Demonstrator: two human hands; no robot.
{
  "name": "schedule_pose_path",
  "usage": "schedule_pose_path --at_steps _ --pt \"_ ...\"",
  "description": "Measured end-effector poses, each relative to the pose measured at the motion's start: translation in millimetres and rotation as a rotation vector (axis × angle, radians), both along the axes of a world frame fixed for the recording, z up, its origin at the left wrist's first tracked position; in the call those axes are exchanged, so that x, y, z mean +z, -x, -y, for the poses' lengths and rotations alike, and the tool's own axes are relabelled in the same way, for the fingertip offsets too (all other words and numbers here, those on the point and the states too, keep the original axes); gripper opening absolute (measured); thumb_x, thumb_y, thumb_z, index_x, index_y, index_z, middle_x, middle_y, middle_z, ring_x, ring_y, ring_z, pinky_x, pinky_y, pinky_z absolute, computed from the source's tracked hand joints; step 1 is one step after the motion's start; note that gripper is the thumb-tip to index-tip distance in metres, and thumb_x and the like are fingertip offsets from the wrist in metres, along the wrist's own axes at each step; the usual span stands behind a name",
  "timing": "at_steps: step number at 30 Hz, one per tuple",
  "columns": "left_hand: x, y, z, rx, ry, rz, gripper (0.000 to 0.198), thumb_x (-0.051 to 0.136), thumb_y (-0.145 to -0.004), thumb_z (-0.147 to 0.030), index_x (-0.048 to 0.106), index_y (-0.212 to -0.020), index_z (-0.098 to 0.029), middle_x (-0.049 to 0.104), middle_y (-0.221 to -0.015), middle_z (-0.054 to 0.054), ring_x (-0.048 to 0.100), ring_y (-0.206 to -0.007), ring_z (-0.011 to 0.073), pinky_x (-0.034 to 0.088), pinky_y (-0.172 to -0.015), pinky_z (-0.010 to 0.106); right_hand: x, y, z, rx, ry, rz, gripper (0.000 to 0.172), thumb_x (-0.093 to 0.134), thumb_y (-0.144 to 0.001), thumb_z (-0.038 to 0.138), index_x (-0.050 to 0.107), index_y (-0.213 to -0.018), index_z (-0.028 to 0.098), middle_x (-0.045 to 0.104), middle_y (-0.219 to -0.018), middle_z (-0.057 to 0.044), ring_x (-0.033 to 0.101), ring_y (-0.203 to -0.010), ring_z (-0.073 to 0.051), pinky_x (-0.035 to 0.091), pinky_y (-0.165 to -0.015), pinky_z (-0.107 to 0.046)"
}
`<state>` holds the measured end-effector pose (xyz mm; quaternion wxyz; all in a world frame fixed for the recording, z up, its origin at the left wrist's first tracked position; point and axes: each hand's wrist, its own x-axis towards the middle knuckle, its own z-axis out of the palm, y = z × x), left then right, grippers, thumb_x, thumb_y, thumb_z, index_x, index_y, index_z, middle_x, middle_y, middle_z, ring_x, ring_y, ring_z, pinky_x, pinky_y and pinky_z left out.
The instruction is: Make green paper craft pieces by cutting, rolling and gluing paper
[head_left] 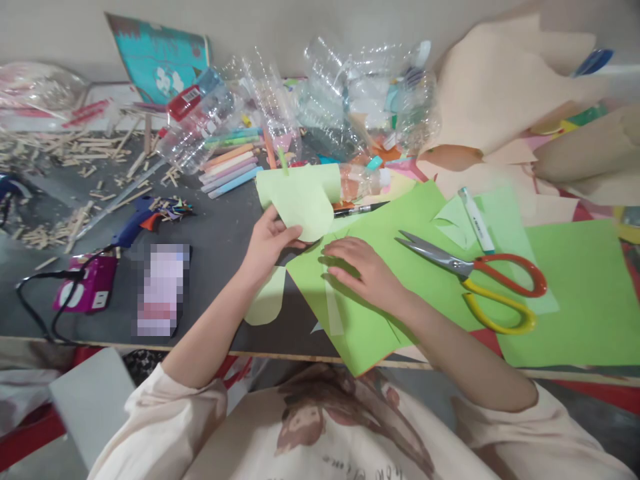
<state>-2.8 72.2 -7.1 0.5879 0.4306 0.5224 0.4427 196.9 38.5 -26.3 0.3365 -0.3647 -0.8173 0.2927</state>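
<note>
My left hand is closed on a pale green paper piece with a rounded end, its thumb on the lower edge. Behind that piece lies a plastic bottle wrapped in pale green paper, its white cap to the right. Fingers slightly apart, my right hand rests over the bright green sheets and holds nothing visible. A black pen lies just beyond it. Another rounded pale green piece is on the table below my left hand.
Scissors with red and yellow handles and a white marker lie on the right. Phone, purple box, blue glue gun and scattered sticks are left. Clear plastic bottles and brown paper stand behind.
</note>
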Motion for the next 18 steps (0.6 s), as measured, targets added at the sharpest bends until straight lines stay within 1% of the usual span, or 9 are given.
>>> schedule_pose_path --at_steps 2,5,6,8,10,12,14,16,18 --pt "3.1 -2 3 -0.090 -0.021 -0.037 0.054 0.070 -0.067 -0.029 0.057 -0.118 -0.016 0.073 -0.087 0.004 0.068 -0.069 0.0172 0.053 -0.057 0.025 1.8 -2 0 -0.124 0.072 -0.088 0.027 0.044 -0.097 0.040 0.063 -0.094 0.021 0.071 -0.090 -0.008 0.066 -0.087 -0.021 0.053 -0.080 -0.041" --pt "5.6 -5 7 -0.182 -0.079 -0.066 0.042 0.063 -0.069 -0.024 0.064 -0.111 -0.017 0.073 -0.095 0.005 0.067 -0.078 0.0176 0.053 -0.066 0.026 4.8 -5 -2 -0.287 0.324 -0.294 0.031 0.048 -0.093 0.048 0.060 -0.082 0.022 0.067 -0.077 -0.003 0.063 -0.070 -0.016 0.051 -0.061 -0.031" --pt "5.5 -5 8 -0.216 -0.086 -0.063 0.039 0.062 -0.069 -0.024 0.067 -0.107 -0.017 0.073 -0.095 0.004 0.067 -0.079 0.0175 0.053 -0.069 0.026 5.6 -6 -4 -0.302 0.435 -0.389 0.031 0.051 -0.091 0.051 0.060 -0.083 0.022 0.065 -0.075 -0.002 0.062 -0.066 -0.015 0.050 -0.055 -0.028" --pt "4.3 -6 9 -0.310 -0.074 -0.058 0.035 0.060 -0.067 -0.022 0.069 -0.101 -0.017 0.073 -0.091 0.004 0.065 -0.077 0.0174 0.051 -0.070 0.027 6.6 -7 -8 -0.282 0.658 -0.584 0.035 0.056 -0.085 0.058 0.060 -0.092 0.024 0.062 -0.069 0.002 0.059 -0.055 -0.012 0.045 -0.045 -0.024" --pt "2.8 -6 10 -0.408 -0.053 -0.069 0.031 0.058 -0.066 -0.021 0.071 -0.094 -0.017 0.071 -0.084 0.003 0.062 -0.072 0.0168 0.049 -0.066 0.026 7.5 -9 -12 -0.235 0.839 -0.712 0.043 0.059 -0.080 0.060 0.059 -0.104 0.025 0.059 -0.064 0.006 0.051 -0.042 -0.009 0.039 -0.037 -0.022" --pt "2.3 -6 11 -0.471 -0.033 -0.084 0.028 0.057 -0.064 -0.020 0.072 -0.088 -0.017 0.069 -0.078 0.002 0.060 -0.068 0.0158 0.047 -0.061 0.025 8.9 -11 -15 -0.192 0.972 -0.747 0.044 0.058 -0.080 0.058 0.060 -0.107 0.024 0.053 -0.056 0.009 0.039 -0.034 -0.006 0.034 -0.032 -0.021" --pt "3.2 -7 11 -0.483 -0.008 -0.087 0.027 0.055 -0.064 -0.020 0.071 -0.085 -0.017 0.067 -0.073 0.000 0.059 -0.064 0.0145 0.045 -0.057 0.023 10.4 -12 -17 -0.163 1.061 -0.733 0.038 0.057 -0.080 0.053 0.065 -0.099 0.021 0.049 -0.051 0.009 0.034 -0.032 -0.006 0.032 -0.031 -0.021" --pt "5.2 -8 12 -0.471 0.038 -0.082 0.024 0.057 -0.065 -0.020 0.071 -0.085 -0.017 0.065 -0.068 0.000 0.057 -0.058 0.0128 0.044 -0.052 0.022 11.2 -12 -19 -0.185 1.093 -0.731 0.031 0.062 -0.076 0.048 0.067 -0.088 0.019 0.051 -0.051 0.007 0.040 -0.036 -0.007 0.037 -0.033 -0.022" --pt "6.9 -8 12 -0.458 0.088 -0.058 0.021 0.060 -0.067 -0.023 0.070 -0.085 -0.017 0.063 -0.065 -0.001 0.055 -0.053 0.0116 0.044 -0.048 0.021 10.9 -11 -19 -0.268 1.066 -0.756 0.026 0.068 -0.070 0.044 0.066 -0.077 0.020 0.058 -0.058 0.003 0.051 -0.045 -0.010 0.044 -0.038 -0.024"
